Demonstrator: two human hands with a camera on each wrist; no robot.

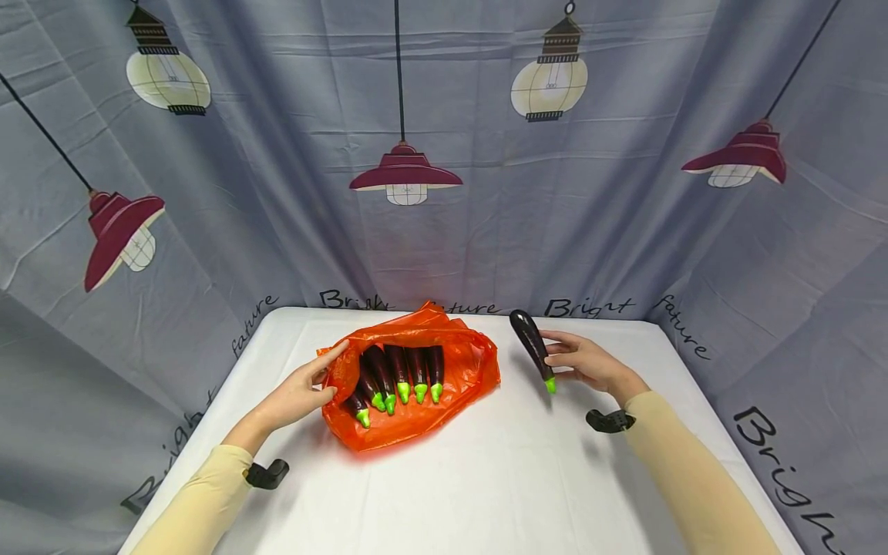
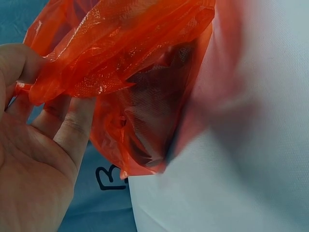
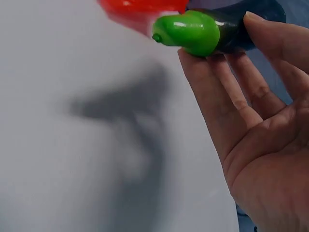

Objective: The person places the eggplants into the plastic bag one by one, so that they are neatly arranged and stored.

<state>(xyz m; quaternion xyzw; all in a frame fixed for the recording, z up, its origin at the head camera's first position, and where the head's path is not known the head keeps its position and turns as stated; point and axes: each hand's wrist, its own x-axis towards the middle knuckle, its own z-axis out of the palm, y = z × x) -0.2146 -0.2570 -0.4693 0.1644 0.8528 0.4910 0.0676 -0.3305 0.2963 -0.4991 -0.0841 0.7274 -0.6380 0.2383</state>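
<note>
An orange-red plastic bag (image 1: 461, 378) lies on the white table with its mouth facing me. Inside it several dark eggplants (image 1: 398, 366) with bright green stem ends lie side by side. My left hand (image 1: 294, 397) pinches the left edge of the bag's mouth between thumb and fingers; the left wrist view shows the plastic (image 2: 72, 72) between them. To the right of the bag, my right hand (image 1: 590, 362) holds one eggplant (image 1: 530, 343) above the table, its green end pointing down towards me. In the right wrist view thumb and fingers grip this eggplant's dark body beside its green cap (image 3: 193, 34).
The white table (image 1: 444, 501) stands against a grey-blue curtain (image 1: 472, 254) printed with lamps and lettering. Black wrist straps (image 1: 610, 421) sit at both cuffs. A shadow (image 3: 130, 106) of the right hand and eggplant falls on the tabletop.
</note>
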